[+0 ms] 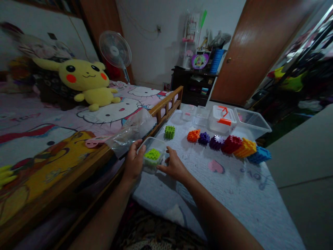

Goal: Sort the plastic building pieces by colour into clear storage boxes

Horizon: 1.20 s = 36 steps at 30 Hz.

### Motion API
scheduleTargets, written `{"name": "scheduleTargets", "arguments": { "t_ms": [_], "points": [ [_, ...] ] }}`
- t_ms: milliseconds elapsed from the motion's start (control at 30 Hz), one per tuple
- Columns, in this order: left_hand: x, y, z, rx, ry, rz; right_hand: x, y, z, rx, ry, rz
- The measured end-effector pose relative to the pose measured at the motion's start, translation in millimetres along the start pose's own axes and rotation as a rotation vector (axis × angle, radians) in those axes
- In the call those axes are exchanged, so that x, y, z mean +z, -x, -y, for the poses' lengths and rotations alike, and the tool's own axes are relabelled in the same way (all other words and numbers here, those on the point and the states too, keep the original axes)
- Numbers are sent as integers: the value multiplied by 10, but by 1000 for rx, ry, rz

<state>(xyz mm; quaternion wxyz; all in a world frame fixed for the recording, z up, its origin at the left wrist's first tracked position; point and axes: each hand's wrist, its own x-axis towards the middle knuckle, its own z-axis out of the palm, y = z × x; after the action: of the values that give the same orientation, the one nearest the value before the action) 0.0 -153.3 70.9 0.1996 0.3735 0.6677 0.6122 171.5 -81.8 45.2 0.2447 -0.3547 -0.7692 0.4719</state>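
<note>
A clear plastic container [150, 170] with yellow-green interlocking blocks [152, 155] in it rests at the near left of the cloth-covered surface. My left hand [133, 160] grips its left side, thumb at the rim. At the right side of the container is my right hand [174, 163], fingers apart and curved, with the thumb close to the near corner; whether it touches the wall is hard to tell. Just beyond the container sits a stack of darker green blocks [170, 132].
To the right runs a row of block stacks: orange [194, 135], purple, dark red [231, 144], yellow [245, 148] and blue [259, 155]. Behind them stand a lidded box with an orange handle [221, 119] and an open clear bin [253, 123]. A wooden bed rail [166, 106] borders the left, near a plastic bag [130, 133].
</note>
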Motion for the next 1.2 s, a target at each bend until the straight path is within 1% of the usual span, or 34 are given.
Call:
{"name": "scheduleTargets", "arguments": {
  "t_ms": [67,133,167,233,267,333,400,467,533,633,733,867,933,1033,1100,1200],
  "points": [
    [12,52,-107,229,-186,-85,-63,41,-45,-1,0,-9],
    [61,143,-234,444,-318,-79,-138,93,-95,-6,-1,-24],
    [107,205,-296,530,-347,-41,-180,122,-123,-9,-5,-33],
    [252,354,-393,649,-355,80,-278,188,-186,-9,-15,-51],
    [348,433,-424,684,-344,157,-335,223,-222,-9,-20,-63],
    [575,577,-448,703,-301,340,-471,288,-300,-8,-28,-96],
    [823,663,-435,638,-225,482,-633,338,-379,-4,-16,-141],
    [1067,669,-402,528,-136,552,-804,366,-446,12,1,-197],
    [1292,603,-357,408,-49,567,-964,372,-493,30,23,-262],
    [1582,441,-278,208,73,539,-1155,338,-517,33,76,-348],
    [1802,284,-208,72,179,469,-1313,220,-479,-9,145,-395],
    [2021,70,-211,33,288,391,-1565,-140,-317,-73,313,-395],
    [2145,-98,-273,10,332,316,-1704,-387,-210,-41,399,-410],
    [2375,-477,-423,-75,316,120,-1881,-758,-80,51,623,-363],
    [2538,-795,-526,-178,264,-25,-1961,-967,-42,78,698,-336],
    [2754,-1275,-609,-285,250,-100,-2034,-1194,-61,97,763,-311]
  ]
}}
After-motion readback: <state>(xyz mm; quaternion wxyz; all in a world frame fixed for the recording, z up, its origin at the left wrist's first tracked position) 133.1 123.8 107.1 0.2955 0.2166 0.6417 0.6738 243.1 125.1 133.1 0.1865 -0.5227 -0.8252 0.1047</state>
